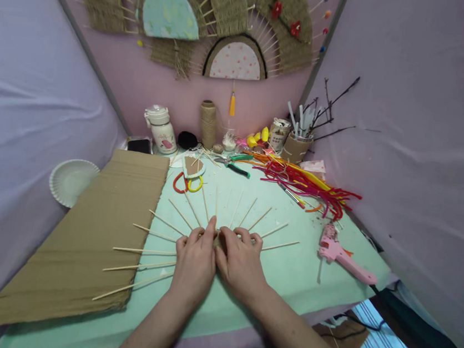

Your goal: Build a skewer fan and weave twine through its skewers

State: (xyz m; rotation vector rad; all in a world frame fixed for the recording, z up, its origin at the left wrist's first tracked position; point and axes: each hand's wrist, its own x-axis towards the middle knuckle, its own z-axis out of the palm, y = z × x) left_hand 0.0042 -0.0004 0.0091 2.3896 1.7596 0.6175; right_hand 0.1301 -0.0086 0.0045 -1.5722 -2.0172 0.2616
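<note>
Thin wooden sticks spread out in a fan from under my two hands on the pale green tablecloth. My left hand presses down at the fan's centre, its fingers bent over the inner stick ends and one finger pointing forward. Right beside it, my right hand curls its fingers down on the other half of the same fan. A bit of brown cardboard shows between the hands; most of it is covered by them. Several sticks on the left reach over the edge of a large cardboard sheet.
Scissors, green-handled pliers and bright pipe cleaners lie behind the fan. A pink glue gun rests at right. A white bottle, twine spool and paper plate stand around. Woven fans hang behind.
</note>
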